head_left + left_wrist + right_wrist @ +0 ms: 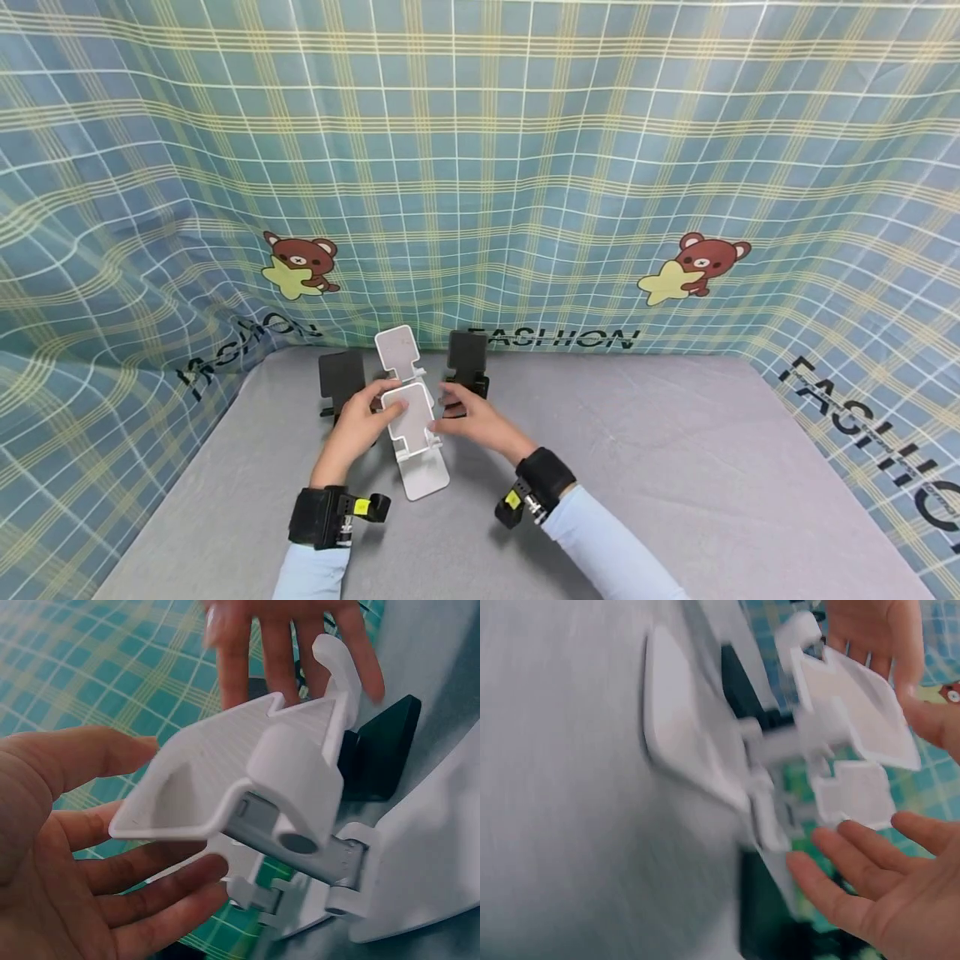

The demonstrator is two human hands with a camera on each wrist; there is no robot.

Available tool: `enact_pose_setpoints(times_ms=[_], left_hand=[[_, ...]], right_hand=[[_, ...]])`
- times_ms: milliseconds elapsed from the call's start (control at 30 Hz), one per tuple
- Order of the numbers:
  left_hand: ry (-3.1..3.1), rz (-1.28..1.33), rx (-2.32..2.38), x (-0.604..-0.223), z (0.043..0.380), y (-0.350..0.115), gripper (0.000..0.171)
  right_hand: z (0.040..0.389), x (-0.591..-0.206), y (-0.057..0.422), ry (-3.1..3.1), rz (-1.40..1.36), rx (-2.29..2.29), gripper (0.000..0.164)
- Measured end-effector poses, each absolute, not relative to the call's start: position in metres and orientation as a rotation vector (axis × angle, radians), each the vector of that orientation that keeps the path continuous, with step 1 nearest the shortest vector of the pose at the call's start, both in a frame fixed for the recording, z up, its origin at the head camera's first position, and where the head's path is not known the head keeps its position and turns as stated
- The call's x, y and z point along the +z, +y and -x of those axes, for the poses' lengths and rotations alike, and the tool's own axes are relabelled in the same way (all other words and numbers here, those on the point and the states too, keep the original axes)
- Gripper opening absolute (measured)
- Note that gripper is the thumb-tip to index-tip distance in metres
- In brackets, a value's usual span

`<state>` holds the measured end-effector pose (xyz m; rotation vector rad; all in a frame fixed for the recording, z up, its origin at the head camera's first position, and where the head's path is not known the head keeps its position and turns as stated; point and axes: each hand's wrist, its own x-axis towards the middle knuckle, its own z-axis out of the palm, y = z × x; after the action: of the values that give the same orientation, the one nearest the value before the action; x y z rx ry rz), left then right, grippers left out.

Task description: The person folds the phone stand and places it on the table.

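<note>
A white folding phone stand stands on the grey table, its upper plate tilted. My left hand pinches the plate's left edge, thumb over the front and index finger partly hidden behind it; the other fingers spread underneath. On the opposite side my right hand is held with extended fingers, close by the stand's right edge. Just behind is a second white phone stand. A black phone stand is beside my left hand, and another black phone stand lies past my right fingertips.
Grey cloth covers the table, which reaches far to the right of the stands. A plaid curtain with printed bears and lettering hangs behind it and along both sides. Each wrist carries a black strap with a small camera.
</note>
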<state>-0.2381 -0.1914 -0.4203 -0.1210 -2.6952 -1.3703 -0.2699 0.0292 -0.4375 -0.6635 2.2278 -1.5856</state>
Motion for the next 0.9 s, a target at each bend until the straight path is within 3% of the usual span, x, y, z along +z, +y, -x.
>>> enact_pose_setpoints(times_ms=[267,600,900], left_hand=[[-2.616,0.121,-1.665,-0.430,0.243,-0.196,0.038],[-2.515,0.047,-1.830,-0.428,0.242,-0.196,0.033],[-2.524,0.089,-1.747,-0.416,0.235,-0.188,0.030]], right_hand=[[0.262,-0.452,-0.005,2.135,0.519,-1.874,0.042],[0.234,-0.422,-0.012,2.193,0.425,-1.993,0.028],[0.230,-0.417,-0.008,2.198,0.410,-2.027,0.023]])
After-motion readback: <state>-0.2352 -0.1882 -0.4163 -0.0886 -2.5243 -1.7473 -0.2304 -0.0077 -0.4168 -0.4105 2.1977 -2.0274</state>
